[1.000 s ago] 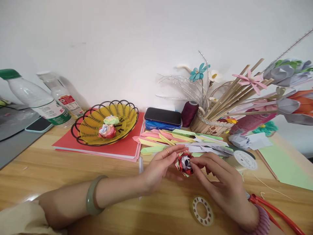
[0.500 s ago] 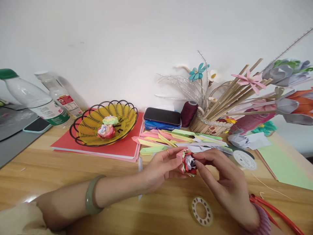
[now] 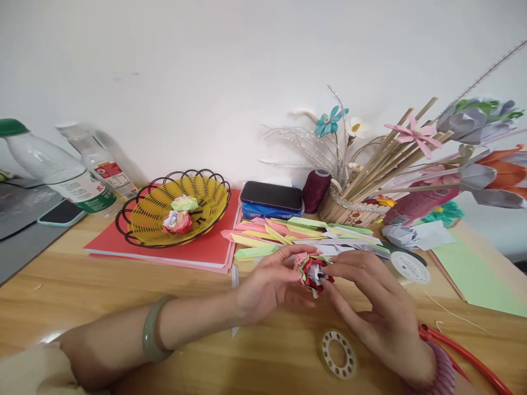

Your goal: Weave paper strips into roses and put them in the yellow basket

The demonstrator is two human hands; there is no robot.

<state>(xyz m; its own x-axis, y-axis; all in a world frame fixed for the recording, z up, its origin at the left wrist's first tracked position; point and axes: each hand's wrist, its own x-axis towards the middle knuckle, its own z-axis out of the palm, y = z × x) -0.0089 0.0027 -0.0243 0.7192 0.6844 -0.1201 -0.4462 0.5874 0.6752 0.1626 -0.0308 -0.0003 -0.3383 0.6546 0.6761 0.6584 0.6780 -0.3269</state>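
Note:
Between my hands is a small folded paper flower (image 3: 313,273), pink and green outside, red further in, with a white centre. My left hand (image 3: 267,285) holds it from the left side, thumb and fingers round its outer petals. My right hand (image 3: 370,307) is at its right side, with the thumb and index fingertips on the white centre and inner red petals. Just behind my hands lies a pile of folded paper strips (image 3: 288,233) in pink, yellow, green and white. A yellow basket (image 3: 214,197) at the left holds two small paper flowers (image 3: 178,221).
A tape roll (image 3: 338,355) lies in front of my right hand, beside red-handled scissors (image 3: 469,351). Bottles (image 3: 61,170) and a phone (image 3: 61,213) are at the left. Behind stand a maroon thread spool (image 3: 315,190) and a flower pot (image 3: 346,208); a white spool (image 3: 409,267) is at the right.
The paper flower has tilted slightly and moved a little left. My right thumb and index finger have shifted further over its centre. The view has moved slightly.

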